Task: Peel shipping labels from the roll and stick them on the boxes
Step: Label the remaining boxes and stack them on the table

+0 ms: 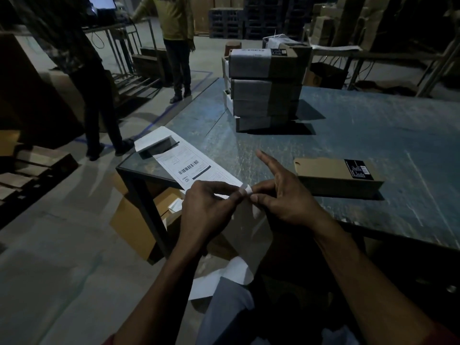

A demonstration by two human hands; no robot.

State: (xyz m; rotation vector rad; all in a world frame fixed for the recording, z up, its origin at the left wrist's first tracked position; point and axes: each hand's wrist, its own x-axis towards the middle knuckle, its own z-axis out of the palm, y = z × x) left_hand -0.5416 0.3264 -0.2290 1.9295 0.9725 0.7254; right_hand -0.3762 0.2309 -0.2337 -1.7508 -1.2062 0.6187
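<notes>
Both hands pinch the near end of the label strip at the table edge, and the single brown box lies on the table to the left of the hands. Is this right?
Not quite. In the head view the single brown box lies to the right of the hands, not the left. The rest holds: the left hand and right hand both pinch the near end of the label strip at the edge of the table.

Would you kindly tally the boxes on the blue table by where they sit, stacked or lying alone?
Stacked boxes: 4
Single box lying alone: 1
Total: 5
</notes>
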